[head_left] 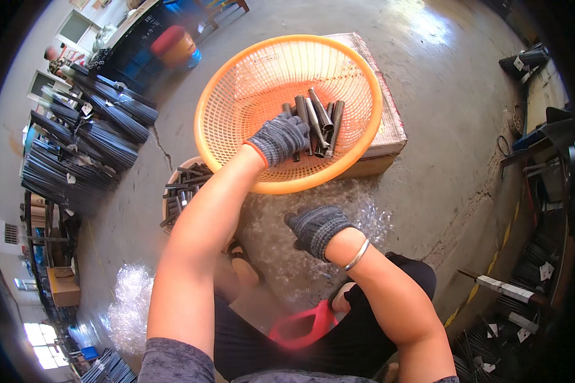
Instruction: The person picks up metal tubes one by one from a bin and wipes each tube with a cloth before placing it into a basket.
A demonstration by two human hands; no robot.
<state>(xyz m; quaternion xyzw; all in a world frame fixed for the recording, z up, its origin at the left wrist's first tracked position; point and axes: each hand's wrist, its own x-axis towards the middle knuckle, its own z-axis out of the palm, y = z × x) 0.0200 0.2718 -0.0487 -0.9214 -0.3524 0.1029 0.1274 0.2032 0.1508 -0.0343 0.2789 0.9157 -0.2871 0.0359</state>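
Observation:
My left hand (280,138), in a dark grey knit glove with an orange cuff, reaches into an orange plastic mesh basket (204,121). Its fingers are closed around a dark metal tube (296,156), whose ends show above and below the glove. Just right of it, several similar metal tubes (321,118) lie in a loose bunch on the basket's floor. In front of the basket's near rim hangs my right hand (319,231), also gloved and apart from the basket. Its fingers are loosely curled, the thumb stands away from them, and nothing shows in it.
The basket rests tilted on a cardboard box (380,143). Left of it, a smaller container holds short dark tubes (186,190). Clear plastic wrap (131,306) lies on the floor; a blurred red loop (303,327) is between my legs. Bundled rods (86,137) stand far left.

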